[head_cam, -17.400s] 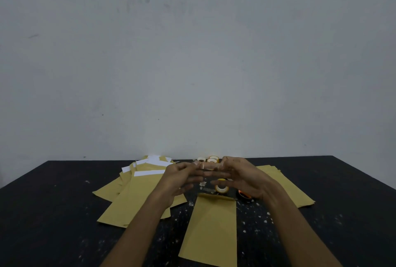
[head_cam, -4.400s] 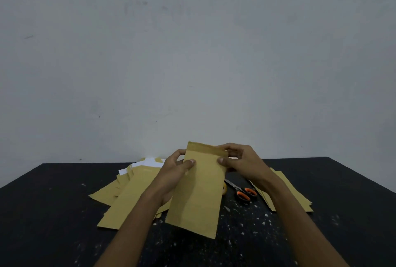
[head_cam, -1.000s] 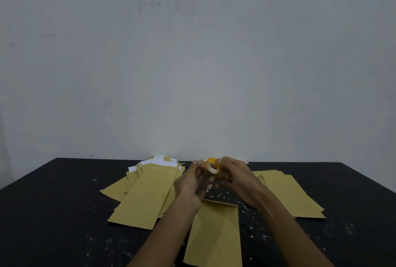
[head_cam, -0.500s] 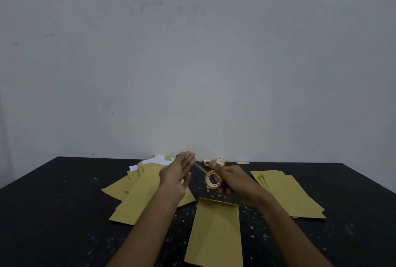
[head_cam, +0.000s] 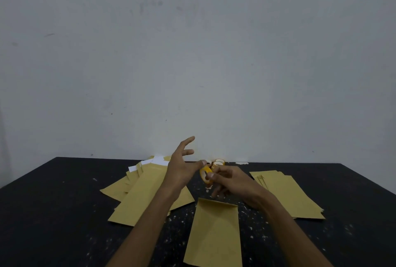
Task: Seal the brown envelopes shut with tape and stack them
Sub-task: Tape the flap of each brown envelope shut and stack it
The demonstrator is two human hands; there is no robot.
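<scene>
My right hand (head_cam: 230, 181) grips a small yellow tape roll (head_cam: 205, 175) above the black table. My left hand (head_cam: 182, 167) is raised just left of it. Its thumb and forefinger meet at the roll's top and pinch the tape's end, and its other fingers are spread upward. A brown envelope (head_cam: 214, 232) lies flat in front of me below both hands, its flap end pointing away. A loose pile of brown envelopes (head_cam: 141, 194), some showing white strips, lies to the left. A neater stack of envelopes (head_cam: 287, 194) lies to the right.
Two more tape rolls (head_cam: 218, 162) stand at the table's far edge against the grey wall. The black table (head_cam: 53, 213) is speckled with white flecks. The scissors are not in sight.
My left hand, which held a strip drawn out to the left, has come back to the roll with its fingers spread. The roll has turned edge-on and risen a little in my right hand.
</scene>
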